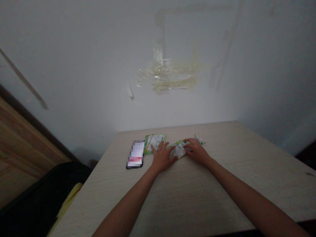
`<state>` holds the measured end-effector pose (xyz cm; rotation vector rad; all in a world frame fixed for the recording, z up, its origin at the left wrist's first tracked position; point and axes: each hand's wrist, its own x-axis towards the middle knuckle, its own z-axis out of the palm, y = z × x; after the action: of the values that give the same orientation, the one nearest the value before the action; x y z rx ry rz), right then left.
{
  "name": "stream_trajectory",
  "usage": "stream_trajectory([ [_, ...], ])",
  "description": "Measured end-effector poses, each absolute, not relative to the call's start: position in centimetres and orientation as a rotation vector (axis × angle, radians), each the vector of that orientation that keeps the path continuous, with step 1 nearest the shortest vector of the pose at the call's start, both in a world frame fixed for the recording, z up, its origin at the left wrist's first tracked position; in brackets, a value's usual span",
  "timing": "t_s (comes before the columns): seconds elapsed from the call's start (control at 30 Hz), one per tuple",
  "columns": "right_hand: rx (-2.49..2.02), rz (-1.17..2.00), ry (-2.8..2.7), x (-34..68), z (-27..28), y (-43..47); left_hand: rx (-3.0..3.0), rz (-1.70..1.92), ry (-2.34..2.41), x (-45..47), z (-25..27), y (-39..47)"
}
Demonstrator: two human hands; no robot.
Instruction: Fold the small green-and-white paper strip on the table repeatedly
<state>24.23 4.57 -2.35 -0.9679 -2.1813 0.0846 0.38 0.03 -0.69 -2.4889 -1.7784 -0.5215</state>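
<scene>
A flat green-and-white printed packet point(179, 150) lies on the table between my two hands. My left hand point(161, 159) has its fingers spread, with the thumb and index finger at the packet's left edge. Its other fingertips reach over a second group of similar green-and-white packets point(153, 141), which lie flat and overlap. Bent fingers of my right hand point(197, 153) grip the first packet's right side, and part of that packet is hidden under them. Just beyond the right hand sits a small crumpled green-and-white scrap point(199, 139).
A phone point(135, 154) with a lit, blurred-out screen lies left of the packets. The pale wood table point(187, 197) meets a white wall point(98, 65) bearing old tape point(170, 74). Left of the table are a dark object with yellow cloth point(67, 200) and wooden panelling point(19, 144).
</scene>
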Motion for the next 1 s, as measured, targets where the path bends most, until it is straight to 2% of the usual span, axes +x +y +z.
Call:
stream_trajectory([
  [0.3,-0.988,0.252,-2.275,24.09,-2.26,4.52,-2.496,-0.516,-1.726,0.28,-0.39,-0.32],
  [1.0,-0.831,0.347,-2.357,24.18,-1.7,3.87,-2.612,-0.556,-1.66,0.41,0.2,-0.7],
])
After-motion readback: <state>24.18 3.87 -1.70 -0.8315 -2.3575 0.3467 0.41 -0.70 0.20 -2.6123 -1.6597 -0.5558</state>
